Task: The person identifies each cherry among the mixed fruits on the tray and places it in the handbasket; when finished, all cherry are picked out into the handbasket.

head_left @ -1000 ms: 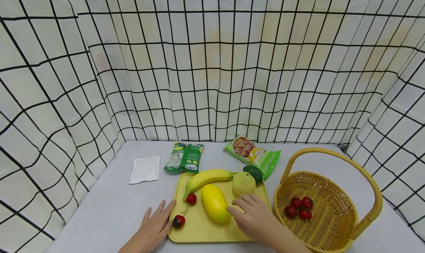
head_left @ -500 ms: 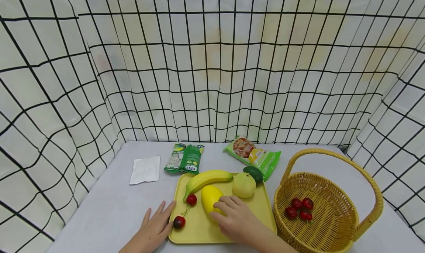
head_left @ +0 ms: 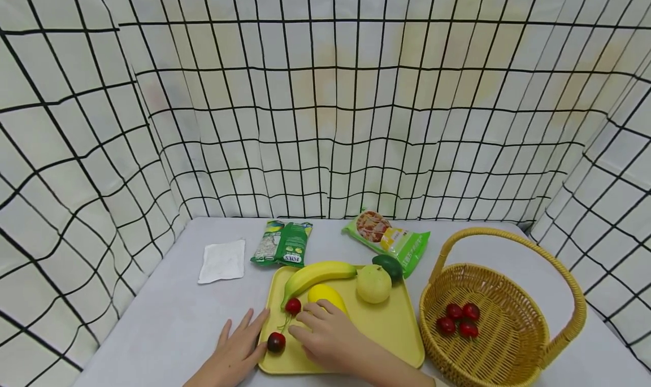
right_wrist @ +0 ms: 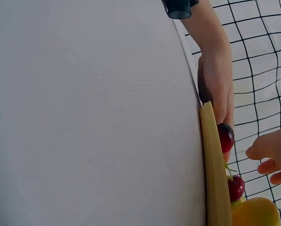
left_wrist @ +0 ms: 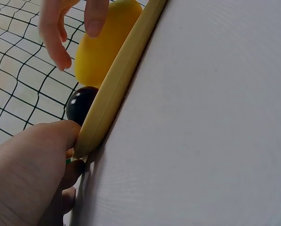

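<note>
My left hand (head_left: 235,342) lies with fingers extended along the left edge of the yellow tray (head_left: 376,350); the left wrist view has its thumb by the rim, close to a dark cherry (left_wrist: 81,104). Above the tray, my right hand (head_left: 333,339) hovers with fingers spread and slightly bent, gripping nothing. It is just right of two stem-joined cherries: a dark red one (head_left: 276,342) low at the left and a bright red one (head_left: 293,305) above it. A yellow mango-shaped fruit (head_left: 325,294) is partly hidden behind that hand. A banana (head_left: 317,273) lies along the tray's back.
A pale round fruit (head_left: 373,284) and a dark green fruit (head_left: 389,267) sit at the tray's back right corner. Right of the tray stands a wicker basket (head_left: 508,347) with several cherries (head_left: 458,319). Behind are two green packets (head_left: 281,243) and a white square (head_left: 222,261).
My right hand has moved left across the yellow fruit, from its right side to beside the two cherries. My left hand has stayed at the tray's left edge.
</note>
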Demonstrator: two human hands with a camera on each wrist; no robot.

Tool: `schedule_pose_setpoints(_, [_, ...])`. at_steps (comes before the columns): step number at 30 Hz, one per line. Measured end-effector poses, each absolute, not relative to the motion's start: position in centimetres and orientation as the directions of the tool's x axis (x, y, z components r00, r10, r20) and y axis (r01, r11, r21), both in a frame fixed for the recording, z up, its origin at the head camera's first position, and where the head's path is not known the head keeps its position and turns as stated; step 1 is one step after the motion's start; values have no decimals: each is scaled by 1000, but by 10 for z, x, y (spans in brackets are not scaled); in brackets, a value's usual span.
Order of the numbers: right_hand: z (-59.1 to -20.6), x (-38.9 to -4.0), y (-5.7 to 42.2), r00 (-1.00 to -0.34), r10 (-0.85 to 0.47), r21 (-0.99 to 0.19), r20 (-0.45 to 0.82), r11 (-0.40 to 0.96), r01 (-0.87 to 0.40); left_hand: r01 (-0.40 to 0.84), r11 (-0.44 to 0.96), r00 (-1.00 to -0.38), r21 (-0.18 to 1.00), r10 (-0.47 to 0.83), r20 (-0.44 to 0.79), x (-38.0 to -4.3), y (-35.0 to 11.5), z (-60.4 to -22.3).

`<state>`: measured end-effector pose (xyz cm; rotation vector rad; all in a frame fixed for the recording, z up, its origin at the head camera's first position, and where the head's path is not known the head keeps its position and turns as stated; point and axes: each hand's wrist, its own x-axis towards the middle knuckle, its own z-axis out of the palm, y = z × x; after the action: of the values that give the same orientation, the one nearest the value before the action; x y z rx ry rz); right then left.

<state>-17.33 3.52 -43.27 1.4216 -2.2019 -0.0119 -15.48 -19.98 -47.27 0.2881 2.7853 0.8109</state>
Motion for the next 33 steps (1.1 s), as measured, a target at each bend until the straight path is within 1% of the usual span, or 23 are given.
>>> schedule_pose_setpoints(6, [-432, -175, 23, -343, -874, 242, 344, 436, -867, 133, 832, -958, 538, 247, -146, -154, -199, -472])
schedule_pose_setpoints(10, [-433, -178, 17, -347, -884, 241, 312, 427, -871, 138, 833, -958, 536, 249, -140, -153, -200, -472])
schedule_pose_setpoints(19, [-443, -181, 2, -317, -900, 290, 300, 402, -868, 135, 831, -958, 540, 248, -142, -152, -199, -472])
schedule_pose_setpoints(25, [-447, -182, -2, -305, -917, 319, 257, 378, -869, 136, 834, -959, 535, 247, -141, -151, -198, -471])
schedule_pose_setpoints(33, [-448, -180, -3, -304, -921, 291, 242, 368, -883, 119, 839, -958, 531, 237, -160, -153, -199, -472])
